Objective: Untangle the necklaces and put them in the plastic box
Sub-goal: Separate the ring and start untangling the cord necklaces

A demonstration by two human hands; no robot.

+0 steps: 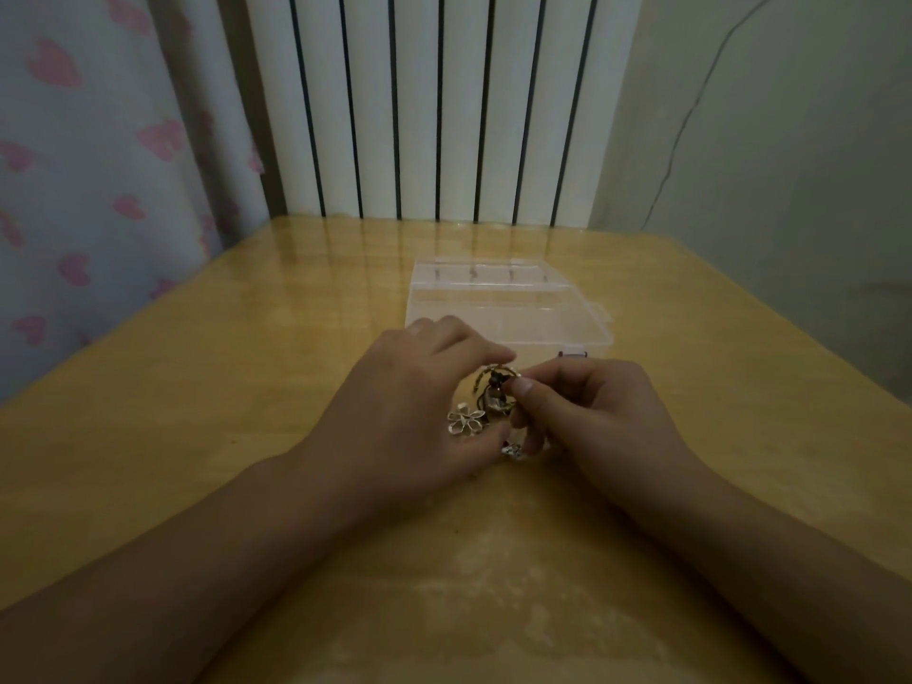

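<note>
Just before the plastic box (508, 313), left hand (409, 412) & right hand (592, 417) each pinch the necklaces (486, 402); grip lightly, tease strands apart w/o tugging; knot'll tighten otherwise.

A: What is carrying everything?

B: A glossy yellow-wood table (207, 436), its far edge sitting against a white ribbed radiator (434, 106) and mirroring its slats.

A: And what is lying on it?

B: A clear plastic box (503, 308) is lying open toward the far side, its lid folded back flat. Whether the tangled necklaces (486, 402) nearer in are touching the wood, I cannot tell. A paler, worn-looking patch is showing near the front edge.
</note>
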